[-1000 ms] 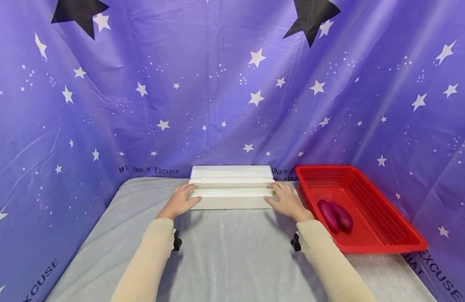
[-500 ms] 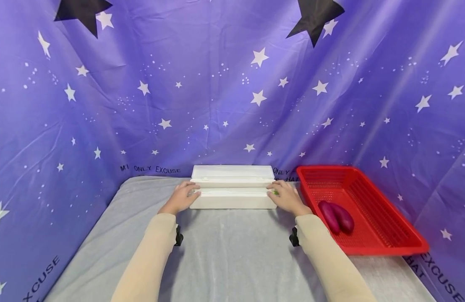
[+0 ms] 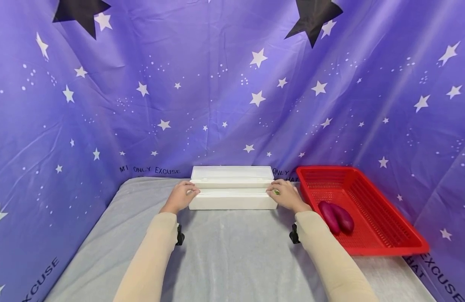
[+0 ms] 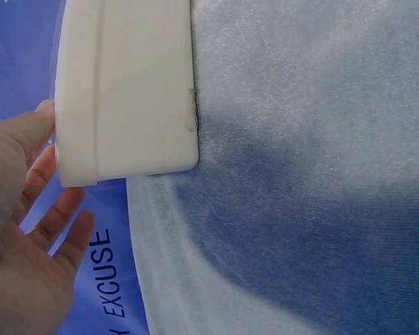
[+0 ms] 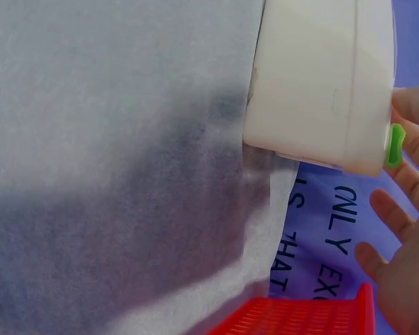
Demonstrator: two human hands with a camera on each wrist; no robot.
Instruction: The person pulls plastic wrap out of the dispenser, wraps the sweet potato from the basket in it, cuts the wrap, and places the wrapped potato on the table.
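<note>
A long white cling film dispenser (image 3: 233, 203) stands at the back of the table, its lid (image 3: 232, 172) raised against the backdrop. My left hand (image 3: 181, 197) is at its left end, thumb and forefinger closed together at the top front edge. At the right end my right hand (image 3: 286, 194) does the same beside a green slider (image 5: 395, 146). They appear to pinch the edge of the clear film, which is barely visible. In the left wrist view the other fingers (image 4: 58, 213) hang loosely behind the box. The dispenser's inside is mostly hidden.
A red plastic basket (image 3: 391, 209) stands on the right, near my right forearm, with two purple-red elongated vegetables (image 3: 336, 217) in it. Grey cloth (image 3: 225, 256) covers the table. A purple starry curtain (image 3: 217, 84) closes off the back and sides.
On both hands, thumb and forefinger have drawn together at the dispenser's front edge, where they were spread apart before. The dispenser and basket have stayed in place.
</note>
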